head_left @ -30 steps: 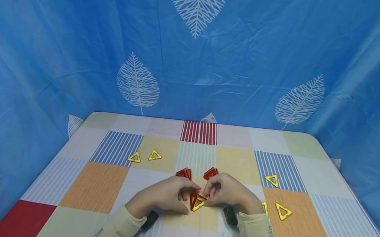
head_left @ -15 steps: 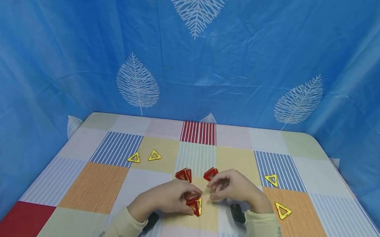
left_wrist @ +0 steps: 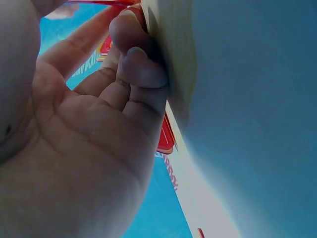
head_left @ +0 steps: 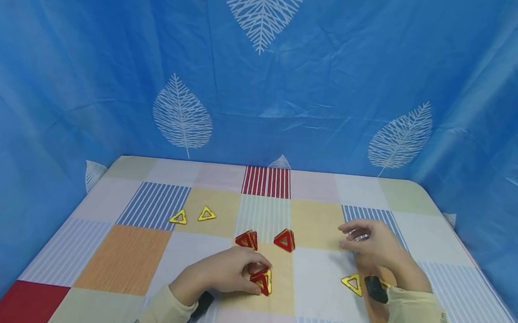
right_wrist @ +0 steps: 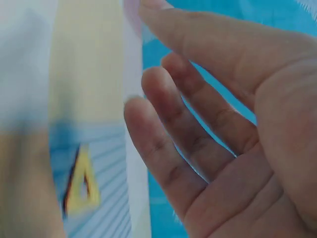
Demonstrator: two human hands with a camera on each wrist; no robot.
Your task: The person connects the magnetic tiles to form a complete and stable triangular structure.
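Work surface: a table (head_left: 133, 255) covered with a patchwork cloth of plain and striped squares in red, orange, yellow, blue, pale green and white. A blue curtain (head_left: 320, 80) printed with white leaf shapes encloses the table at the back and on both sides.

Left hand (head_left: 225, 271): it rests on the cloth near the front edge, on a yellow square. Its fingers are curled round a small cluster of red and yellow triangle pieces (head_left: 262, 279); the left wrist view shows the fingertips (left_wrist: 136, 47) bent against the cloth with red plastic at their edge. The cluster sits at the right side of this hand, touching the cloth.

Right hand (head_left: 373, 241): it hovers over the blue-striped square at the right, well apart from the left hand. The fingers are spread and only loosely bent — the right wrist view shows a bare palm with nothing in it. A yellow triangle (right_wrist: 81, 186) lies on the striped cloth just beneath the fingers; whether they touch it cannot be told.

Other parts on the cloth:
- two upright red triangle assemblies (head_left: 247, 239) just beyond the left hand;
- a pair of flat yellow triangles (head_left: 193, 215) at the left;
- one more yellow triangle piece (head_left: 352, 283) beside the right wrist.
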